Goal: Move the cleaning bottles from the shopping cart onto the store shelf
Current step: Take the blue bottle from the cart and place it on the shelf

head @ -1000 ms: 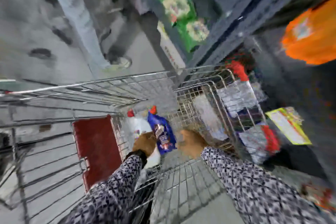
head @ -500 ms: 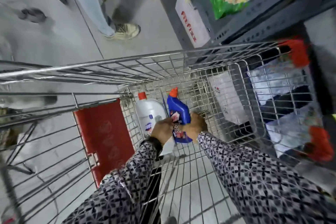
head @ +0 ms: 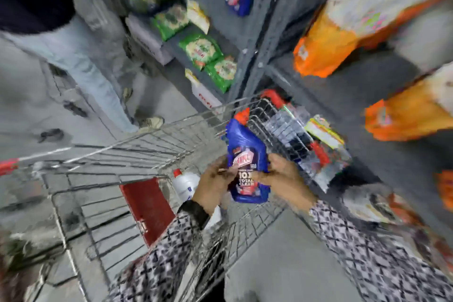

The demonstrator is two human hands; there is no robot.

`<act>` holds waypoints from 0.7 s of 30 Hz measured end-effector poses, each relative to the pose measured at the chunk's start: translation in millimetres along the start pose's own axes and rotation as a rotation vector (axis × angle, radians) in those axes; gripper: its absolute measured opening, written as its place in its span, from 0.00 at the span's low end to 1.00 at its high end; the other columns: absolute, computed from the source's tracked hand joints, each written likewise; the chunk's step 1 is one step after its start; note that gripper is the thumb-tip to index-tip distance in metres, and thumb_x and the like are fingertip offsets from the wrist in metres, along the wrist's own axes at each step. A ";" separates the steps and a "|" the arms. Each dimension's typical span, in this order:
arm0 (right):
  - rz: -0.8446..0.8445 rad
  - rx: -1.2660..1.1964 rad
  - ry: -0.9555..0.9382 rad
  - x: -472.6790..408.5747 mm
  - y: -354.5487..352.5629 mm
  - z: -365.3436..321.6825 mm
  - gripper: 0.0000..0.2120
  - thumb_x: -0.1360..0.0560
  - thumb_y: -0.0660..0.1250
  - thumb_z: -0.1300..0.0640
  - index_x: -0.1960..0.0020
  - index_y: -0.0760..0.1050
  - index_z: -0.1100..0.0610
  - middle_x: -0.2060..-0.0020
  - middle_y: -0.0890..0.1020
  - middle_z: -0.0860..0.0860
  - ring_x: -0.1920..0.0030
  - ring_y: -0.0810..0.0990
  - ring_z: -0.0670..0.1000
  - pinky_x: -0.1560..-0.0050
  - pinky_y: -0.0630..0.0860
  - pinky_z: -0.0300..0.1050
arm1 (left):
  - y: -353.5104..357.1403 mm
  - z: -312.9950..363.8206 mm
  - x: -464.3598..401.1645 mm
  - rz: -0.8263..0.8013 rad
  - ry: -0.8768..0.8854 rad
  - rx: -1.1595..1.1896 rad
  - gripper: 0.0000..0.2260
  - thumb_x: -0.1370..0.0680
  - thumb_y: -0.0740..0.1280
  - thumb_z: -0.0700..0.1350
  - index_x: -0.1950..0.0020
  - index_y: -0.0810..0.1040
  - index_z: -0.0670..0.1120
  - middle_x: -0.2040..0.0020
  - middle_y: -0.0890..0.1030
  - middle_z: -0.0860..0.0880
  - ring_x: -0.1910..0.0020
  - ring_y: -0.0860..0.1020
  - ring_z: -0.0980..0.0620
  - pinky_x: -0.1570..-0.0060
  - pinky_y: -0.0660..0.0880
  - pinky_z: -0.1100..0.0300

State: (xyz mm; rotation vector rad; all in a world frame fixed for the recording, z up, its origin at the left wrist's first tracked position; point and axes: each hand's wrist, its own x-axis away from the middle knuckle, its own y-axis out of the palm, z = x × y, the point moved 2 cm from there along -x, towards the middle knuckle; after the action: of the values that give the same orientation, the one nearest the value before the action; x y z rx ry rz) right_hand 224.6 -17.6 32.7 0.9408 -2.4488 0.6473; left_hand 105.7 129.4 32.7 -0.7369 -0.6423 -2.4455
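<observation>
**Inspector:** Location of the blue bottle (head: pixel 246 152)?

**Observer:** Held above the shopping cart (head: pixel 137 140), over its far right corner, red cap uppermost, label facing the camera.

**Inspector:** State of the hands?

**Observer:** Both grip it low down. The left hand (head: pixel 215 184) curls round the left edge, and the right hand (head: pixel 282 179) wraps the right edge with its thumb across the label.

**Inspector:** Cart contents?

**Observer:** One white bottle (head: pixel 185 182) with a red cap, just beside a red flap (head: pixel 147 208).

**Inspector:** The store shelf (head: pixel 343 91)?

**Observer:** On the right, carrying orange packs (head: pixel 318 51). The blue bottle is apart from it. Blur hides finer detail.
</observation>
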 end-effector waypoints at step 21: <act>0.843 -0.181 -0.862 485.8 -205.5 -94.3 0.22 0.25 0.73 0.48 0.31 0.79 0.45 0.40 0.88 0.45 0.41 0.86 0.44 0.43 0.82 0.38 | 310.1 132.4 367.1 -0.798 0.948 -0.285 0.16 0.19 0.68 0.37 0.32 0.80 0.49 0.39 0.86 0.48 0.43 0.86 0.51 0.42 0.84 0.52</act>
State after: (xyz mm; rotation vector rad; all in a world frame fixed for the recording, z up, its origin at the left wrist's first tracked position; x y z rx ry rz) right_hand 63.0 -342.6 426.8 0.0165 -3.6237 0.2440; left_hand 67.2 -151.7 442.6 0.7691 -0.1964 -3.1725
